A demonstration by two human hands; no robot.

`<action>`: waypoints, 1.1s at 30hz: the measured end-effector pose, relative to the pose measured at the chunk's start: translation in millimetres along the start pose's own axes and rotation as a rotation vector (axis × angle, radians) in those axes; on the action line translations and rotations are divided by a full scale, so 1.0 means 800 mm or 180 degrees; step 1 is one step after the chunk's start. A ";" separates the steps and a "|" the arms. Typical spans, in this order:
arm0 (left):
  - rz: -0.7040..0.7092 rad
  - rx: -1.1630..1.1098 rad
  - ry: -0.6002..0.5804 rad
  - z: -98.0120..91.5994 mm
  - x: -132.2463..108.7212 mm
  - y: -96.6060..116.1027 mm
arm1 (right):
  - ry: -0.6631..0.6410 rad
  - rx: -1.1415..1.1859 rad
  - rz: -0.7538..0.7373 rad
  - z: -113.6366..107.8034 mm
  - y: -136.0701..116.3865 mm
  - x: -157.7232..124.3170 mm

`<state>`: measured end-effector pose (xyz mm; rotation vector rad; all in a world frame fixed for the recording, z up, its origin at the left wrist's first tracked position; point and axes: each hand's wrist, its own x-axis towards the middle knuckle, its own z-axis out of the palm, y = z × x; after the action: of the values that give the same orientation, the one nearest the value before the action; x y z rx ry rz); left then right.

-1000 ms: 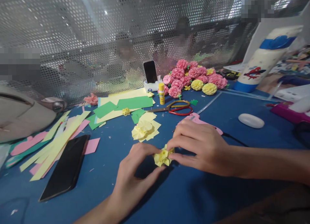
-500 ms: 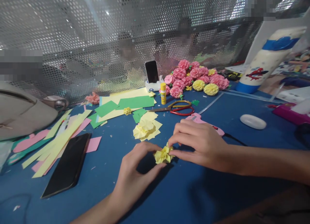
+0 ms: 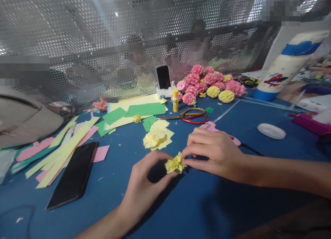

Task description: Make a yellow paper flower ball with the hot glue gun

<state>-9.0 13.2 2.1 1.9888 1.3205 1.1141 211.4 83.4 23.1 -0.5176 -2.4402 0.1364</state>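
A small yellow paper flower (image 3: 174, 164) is held just above the blue table between my two hands. My left hand (image 3: 147, 178) grips its left side, thumb below and forefinger above. From the right, my right hand (image 3: 213, 153) pinches a petal with thumb and fingertips. Just beyond lie loose yellow paper petal pieces (image 3: 156, 137), stacked and scalloped. Partly hidden behind my right hand is a pink glue gun (image 3: 210, 126) with a black cord. Scissors (image 3: 193, 115) with red and yellow handles lie farther back, near a yellow glue stick (image 3: 175, 100) standing upright.
Pink and yellow paper flowers (image 3: 204, 82) are heaped at the back. A bottle (image 3: 287, 68) stands at right, near a white oval object (image 3: 271, 131). At left are a black phone (image 3: 73, 177), paper strips (image 3: 63, 153) and a bag (image 3: 26, 118). Green sheets (image 3: 146, 109) lie behind.
Both hands stay on the yellow flower with almost the same grip. My right fingers have shifted very slightly at the petals. The whole view has moved a little.
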 end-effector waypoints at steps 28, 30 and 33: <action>0.0120 -0.0033 0.0007 0.001 0.001 0.003 | 0.0008 -0.0206 -0.0128 0.000 -0.008 0.004; 0.0115 -0.0009 -0.0004 0.001 0.000 0.002 | -0.0016 -0.0189 -0.0114 0.000 -0.008 0.004; 0.0094 0.0000 -0.0020 0.000 -0.001 0.001 | -0.0050 -0.0164 -0.0119 0.001 -0.008 0.003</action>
<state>-8.3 12.2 2.5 2.0164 1.2920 1.1205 206.9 78.5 24.8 -0.4948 -2.4728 0.0624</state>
